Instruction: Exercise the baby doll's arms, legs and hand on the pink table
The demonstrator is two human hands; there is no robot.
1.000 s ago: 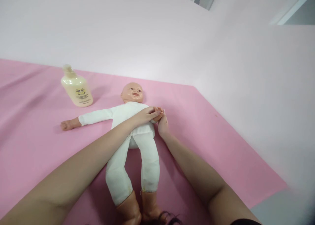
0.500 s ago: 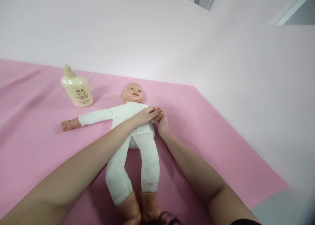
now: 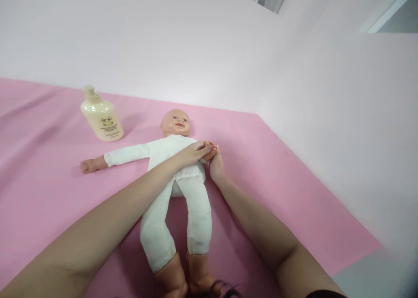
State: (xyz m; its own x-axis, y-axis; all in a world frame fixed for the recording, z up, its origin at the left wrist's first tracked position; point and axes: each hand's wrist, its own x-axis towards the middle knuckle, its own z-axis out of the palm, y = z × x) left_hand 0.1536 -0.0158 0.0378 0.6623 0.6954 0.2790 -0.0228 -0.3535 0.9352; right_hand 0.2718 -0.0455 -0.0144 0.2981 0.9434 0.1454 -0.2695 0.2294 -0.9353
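Head view: both hands' grip (image 3: 209, 156) closed around doll's hand (image 3: 210, 151), open pink mat (image 3: 277, 180) rightward.

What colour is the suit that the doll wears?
White, or off-white: the doll's suit covers arms, body and legs. It shows in the head view.

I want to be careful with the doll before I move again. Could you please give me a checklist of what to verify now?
1. White-suited plastic baby doll lies flat on the pink sheet: ok.
2. Left hand rests over the doll's chest, fingers at its hand: ok.
3. Right hand touches the same doll hand: ok.
4. Firm grip on that hand: cannot tell.
5. Cream plastic lotion bottle stands upright, apart from the doll: ok.
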